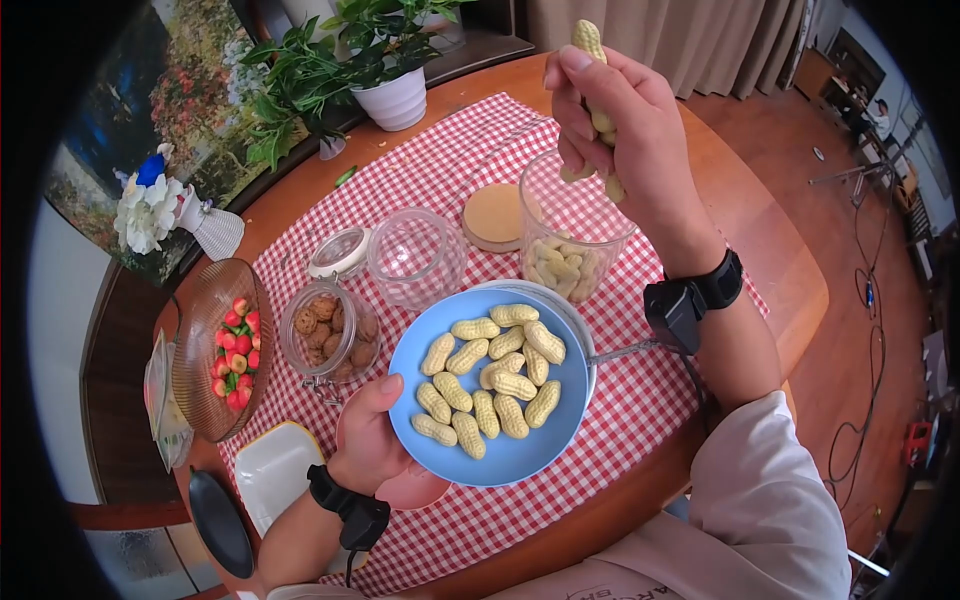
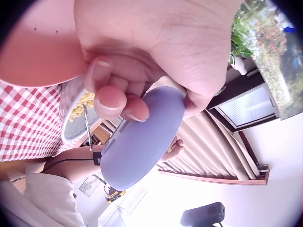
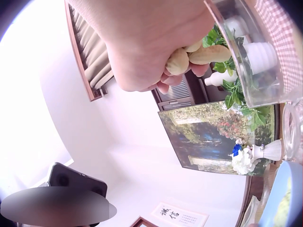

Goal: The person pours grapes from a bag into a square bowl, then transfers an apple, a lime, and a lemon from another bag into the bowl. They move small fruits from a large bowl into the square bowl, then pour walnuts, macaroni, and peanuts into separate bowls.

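Note:
A blue plate (image 1: 540, 450) bears several peanuts (image 1: 512, 385) in their shells. My left hand (image 1: 370, 435) grips its left rim, thumb on top; in the left wrist view the fingers curl against the plate's underside (image 2: 142, 142). Raised at the upper right, my right hand (image 1: 635, 110) holds several peanuts (image 1: 588, 40), which poke out between thumb and fingers and below the palm. Under that hand stands a clear open canister (image 1: 535, 205), its lower part filled with peanuts (image 1: 560, 268). The right wrist view shows the held peanuts (image 3: 208, 54) close to the canister's rim (image 3: 232, 52).
A walnut jar (image 1: 330, 335), another glass jar (image 1: 415, 258) and a round wooden lid (image 1: 493, 217) stand beyond the plate. Partly beneath it are a white bowl (image 2: 71, 130) and a pink bowl (image 1: 415, 490). An amber fruit bowl (image 1: 195, 360) and white tray (image 1: 270, 470) lie left.

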{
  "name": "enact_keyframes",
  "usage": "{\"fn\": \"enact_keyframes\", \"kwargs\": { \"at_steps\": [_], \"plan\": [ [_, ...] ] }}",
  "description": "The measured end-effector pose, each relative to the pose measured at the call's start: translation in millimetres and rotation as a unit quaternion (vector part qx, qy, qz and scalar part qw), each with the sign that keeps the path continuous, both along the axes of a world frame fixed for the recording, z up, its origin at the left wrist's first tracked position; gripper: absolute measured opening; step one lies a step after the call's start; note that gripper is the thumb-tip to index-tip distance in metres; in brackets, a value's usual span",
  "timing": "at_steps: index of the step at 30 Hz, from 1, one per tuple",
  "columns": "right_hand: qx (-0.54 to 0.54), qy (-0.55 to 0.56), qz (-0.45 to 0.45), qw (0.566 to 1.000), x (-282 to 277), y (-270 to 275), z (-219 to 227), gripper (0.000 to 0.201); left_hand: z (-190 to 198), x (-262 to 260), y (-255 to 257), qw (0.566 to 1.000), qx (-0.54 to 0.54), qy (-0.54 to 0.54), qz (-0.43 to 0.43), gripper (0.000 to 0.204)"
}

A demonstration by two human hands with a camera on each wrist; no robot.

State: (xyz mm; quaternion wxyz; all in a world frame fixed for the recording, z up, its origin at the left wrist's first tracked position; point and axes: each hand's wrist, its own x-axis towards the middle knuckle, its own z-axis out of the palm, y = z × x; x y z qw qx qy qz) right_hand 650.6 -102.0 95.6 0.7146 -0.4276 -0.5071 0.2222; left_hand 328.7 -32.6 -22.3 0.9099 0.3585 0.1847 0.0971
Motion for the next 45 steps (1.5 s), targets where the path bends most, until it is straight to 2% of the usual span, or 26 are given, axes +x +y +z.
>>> {"fn": "enact_keyframes", "kwargs": {
  "at_steps": [13, 16, 18, 19, 21, 22, 23, 24, 25, 27, 28, 30, 32, 33, 35, 36, 38, 39, 41, 42, 44, 45],
  "plan": [
    [-0.01, -0.007, -0.009, 1.0, 2, -5, 3, 0.031, -3, -1, 1, 1.0, -0.007, 0.003, 0.003, 0.084],
    [-0.02, -0.069, -0.05, 0.996, 9, -19, 18, 0.033, -1, 0, 1, 1.0, 0.004, 0.007, -0.005, 0.085],
    [0.012, -0.219, -0.12, 0.968, 15, -27, 28, 0.03, 1, 5, -4, 1.0, 0.003, -0.007, 0.022, 0.081],
    [0.011, -0.22, -0.119, 0.968, 20, -32, 30, 0.03, 1, 5, -5, 1.0, 0.002, -0.008, 0.023, 0.081],
    [-0.047, -0.427, -0.181, 0.884, 27, -42, 35, 0.027, 1, 5, -6, 1.0, -0.008, -0.01, 0.028, 0.08],
    [-0.117, -0.467, -0.181, 0.857, 21, -50, 47, 0.027, 14, 15, -13, 1.0, -0.009, -0.01, 0.027, 0.08],
    [-0.118, -0.467, -0.182, 0.857, 23, -52, 47, 0.027, 38, 32, -25, 0.986, -0.068, 0.084, 0.131, 0.079],
    [-0.136, -0.49, -0.166, 0.845, 24, -53, 47, 0.027, 51, 41, -32, 0.949, -0.125, 0.176, 0.231, 0.079],
    [-0.152, -0.512, -0.149, 0.832, 25, -53, 47, 0.028, 47, 38, -31, 0.949, -0.124, 0.176, 0.23, 0.079],
    [-0.157, -0.533, -0.154, 0.817, 26, -54, 47, 0.029, 28, 21, -22, 0.987, -0.049, 0.083, 0.125, 0.079],
    [-0.163, -0.553, -0.159, 0.802, 26, -53, 47, 0.03, 17, 12, -14, 0.987, -0.049, 0.083, 0.125, 0.079],
    [-0.168, -0.572, -0.164, 0.786, 27, -49, 45, 0.032, -1, -1, 2, 1.0, 0.014, 0.008, -0.002, 0.083],
    [-0.125, -0.453, -0.2, 0.859, 27, -34, 36, 0.046, 0, -1, 1, 1.0, 0.016, 0.008, -0.002, 0.083],
    [-0.126, -0.453, -0.2, 0.86, 27, -27, 30, 0.046, 0, -1, 1, 1.0, 0.019, 0.008, -0.001, 0.082],
    [-0.028, -0.35, -0.183, 0.918, 24, -14, 21, 0.053, 7, 4, -2, 1.0, 0.023, 0.001, -0.002, 0.082],
    [-0.028, -0.349, -0.183, 0.919, 20, -11, 20, 0.053, 9, 5, -3, 1.0, 0.026, -0.007, -0.002, 0.082],
    [-0.005, -0.152, -0.113, 0.982, 7, -7, 17, 0.056, 3, 0, 0, 1.0, 0.02, 0.001, -0.001, 0.082],
    [-0.006, -0.153, -0.112, 0.982, 5, -5, 16, 0.056, 0, -2, 1, 1.0, 0.014, 0.008, 0.001, 0.082],
    [0.008, -0.007, -0.002, 1.0, 2, -1, 12, 0.054, -2, -2, 2, 1.0, 0.006, 0.004, 0.002, 0.083],
    [0.008, -0.007, -0.002, 1.0, 5, 1, 9, 0.054, -3, -2, 2, 1.0, 0.0, -0.001, 0.003, 0.083],
    [-0.034, 0.064, 0.071, 0.995, 11, 6, 5, 0.05, -3, -2, 2, 1.0, -0.003, -0.001, 0.003, 0.083],
    [-0.034, 0.064, 0.072, 0.995, 12, 6, 4, 0.05, -2, -2, 1, 1.0, -0.005, -0.001, 0.002, 0.083]
  ]
}}
